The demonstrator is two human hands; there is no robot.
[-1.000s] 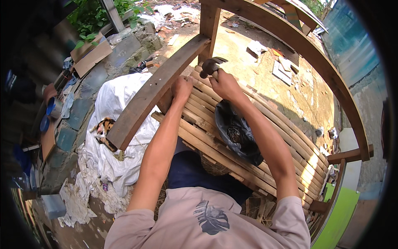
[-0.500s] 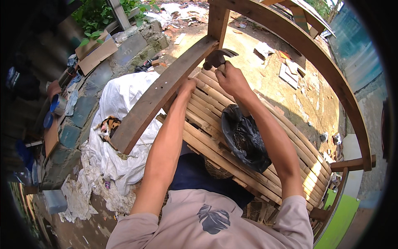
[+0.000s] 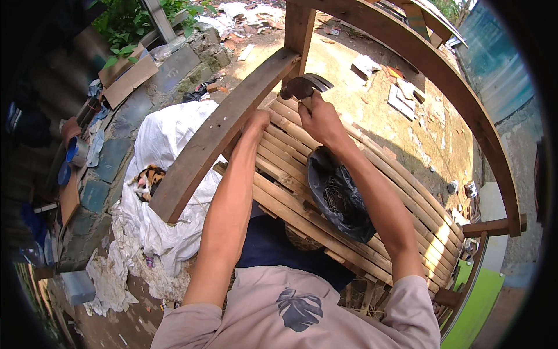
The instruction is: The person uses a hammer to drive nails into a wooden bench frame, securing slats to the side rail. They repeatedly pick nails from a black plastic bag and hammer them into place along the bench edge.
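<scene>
My right hand [image 3: 321, 120] is closed round a claw hammer [image 3: 303, 87], gripping it close below the dark head. The head hovers beside a brown wooden beam [image 3: 220, 129] that slants from the upper middle down to the left. Against the beam's right side, my left hand [image 3: 254, 123] is curled low; its fingertips and whatever they hold are hidden. Beneath both hands stretches a platform of bamboo slats [image 3: 280, 139]. On the slats, partly covered by my right forearm, rests an open black plastic bag [image 3: 356, 224] with what look like nails inside.
A curved wooden rail [image 3: 465, 96] arches over the far right, joined to an upright post [image 3: 299, 35]. At the left, a calico cat [image 3: 152, 177] lies on a white sack [image 3: 168, 131]. Behind it runs a low block wall [image 3: 113, 160]. Scraps litter the ground beyond.
The hammer head and my right hand have shifted only slightly relative to the beam. My left hand stays beside the beam. The whole view has drifted a little to the left.
</scene>
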